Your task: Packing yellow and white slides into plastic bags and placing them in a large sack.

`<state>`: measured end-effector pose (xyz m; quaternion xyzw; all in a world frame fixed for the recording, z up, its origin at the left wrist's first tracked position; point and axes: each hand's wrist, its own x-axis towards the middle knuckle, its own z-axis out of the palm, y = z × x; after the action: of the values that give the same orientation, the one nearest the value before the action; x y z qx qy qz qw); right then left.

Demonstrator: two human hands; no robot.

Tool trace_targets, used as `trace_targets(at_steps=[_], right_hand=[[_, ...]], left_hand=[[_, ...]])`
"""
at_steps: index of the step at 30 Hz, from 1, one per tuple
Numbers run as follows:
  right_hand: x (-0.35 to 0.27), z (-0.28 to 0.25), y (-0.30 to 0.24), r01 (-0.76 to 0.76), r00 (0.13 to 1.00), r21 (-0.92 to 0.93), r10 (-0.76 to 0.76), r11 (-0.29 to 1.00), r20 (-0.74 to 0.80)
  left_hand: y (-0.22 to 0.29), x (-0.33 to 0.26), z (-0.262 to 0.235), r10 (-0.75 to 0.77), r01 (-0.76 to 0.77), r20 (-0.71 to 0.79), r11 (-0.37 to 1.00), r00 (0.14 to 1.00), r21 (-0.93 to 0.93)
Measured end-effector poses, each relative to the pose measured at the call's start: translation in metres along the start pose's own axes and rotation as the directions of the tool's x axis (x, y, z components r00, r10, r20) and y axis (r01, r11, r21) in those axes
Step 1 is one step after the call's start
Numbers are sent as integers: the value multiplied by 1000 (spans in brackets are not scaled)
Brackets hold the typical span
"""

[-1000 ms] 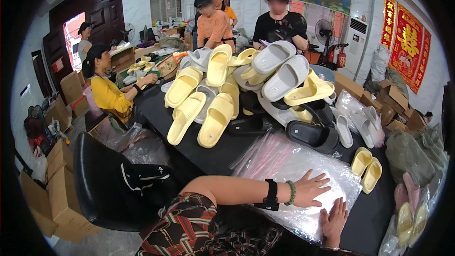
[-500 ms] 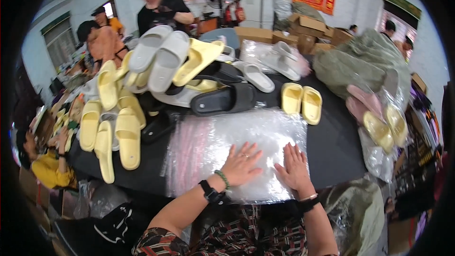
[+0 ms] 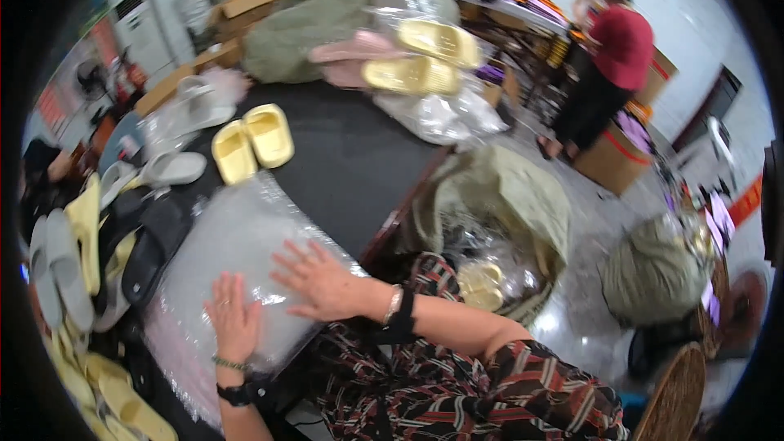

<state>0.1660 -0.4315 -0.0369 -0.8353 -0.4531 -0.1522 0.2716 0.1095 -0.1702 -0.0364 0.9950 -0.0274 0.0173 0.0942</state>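
Observation:
Both palms rest on a stack of clear plastic bags (image 3: 196,278) lying on the black table (image 3: 343,155). My left hand (image 3: 234,318) lies on it with fingers stretched out, a green bead bracelet and black band at the wrist. To its right, my right hand (image 3: 317,280) is spread, with its fingers apart and nothing held. Just past the stack sits a pair of yellow slides (image 3: 253,144), side by side. A black slide (image 3: 155,241) lies against the stack's left edge.
Grey slides (image 3: 61,265) and yellow slides (image 3: 126,400) are heaped at the left. Bagged yellow and pink slides (image 3: 416,53) lie at the table's far end by a green sack (image 3: 302,24). An open sack (image 3: 523,188) holding bagged slides stands right. A person in red (image 3: 621,45) stands farther off.
The view has swung to the right, bringing the open sack and the person in red into sight. My hands remain on the bag stack, fingers still outstretched.

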Motion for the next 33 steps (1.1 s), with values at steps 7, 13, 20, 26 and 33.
trace_targets(at_steps=[7,13,20,26,33], right_hand=[[-18,11,7,-24,999,41,25,999,-30],[-56,-52,46,-90,888,274,202,958,-413],[-295,-42,147,-868,428,-11,735,497,-527],[-425,-34,135,-978,-125,-148,980,-148,-155],[-469,26,122,-898,-434,217,854,-384,-285]], left_hand=[[8,7,2,-20,18,49,999,999,30],[-6,7,10,-43,40,33,995,999,90],[0,11,9,-26,24,27,997,999,69],[-5,10,9,-49,46,29,997,998,69],[1,9,7,-53,50,41,997,998,65]])
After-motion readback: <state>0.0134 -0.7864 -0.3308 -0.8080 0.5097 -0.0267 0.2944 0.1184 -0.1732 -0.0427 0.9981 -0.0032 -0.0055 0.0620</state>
